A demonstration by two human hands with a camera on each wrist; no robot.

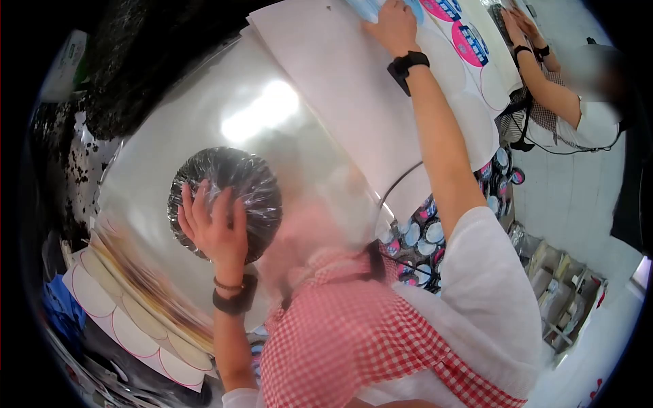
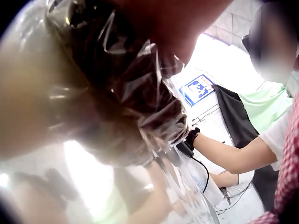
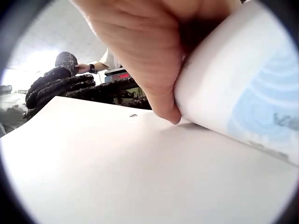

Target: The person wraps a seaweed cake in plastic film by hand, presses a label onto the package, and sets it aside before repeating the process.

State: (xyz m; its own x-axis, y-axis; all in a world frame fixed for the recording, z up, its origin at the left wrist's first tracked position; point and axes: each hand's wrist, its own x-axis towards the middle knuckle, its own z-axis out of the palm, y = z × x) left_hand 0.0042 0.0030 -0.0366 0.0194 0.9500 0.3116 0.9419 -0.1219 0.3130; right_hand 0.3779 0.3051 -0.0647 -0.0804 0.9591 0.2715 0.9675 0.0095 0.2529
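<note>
A round black bundle in clear, crinkled film [image 1: 255, 197] lies on a shiny, see-through surface [image 1: 156, 136]. My left hand [image 1: 221, 228] rests on its near left part, fingers spread and slightly bent. In the left wrist view, that hand [image 2: 173, 23] is a blurred shape above the dark film-wrapped bundle [image 2: 140, 88]. Farther up, my right hand [image 1: 394, 30] is at a blue-printed sheet [image 1: 367, 8] over large white sheets [image 1: 320, 75]. The right wrist view shows the hand [image 3: 140, 51] gripping this curled sheet [image 3: 224, 79], thumb tip by the white sheet below.
Sheets with pink and blue round labels [image 1: 469, 44] lie right of my right hand. Many small labelled packs [image 1: 425, 234] are below them. Another person [image 1: 551, 88] works at the upper right. Dark material [image 1: 156, 54] fills the upper left; round-patterned sheets [image 1: 136, 333] lie lower left.
</note>
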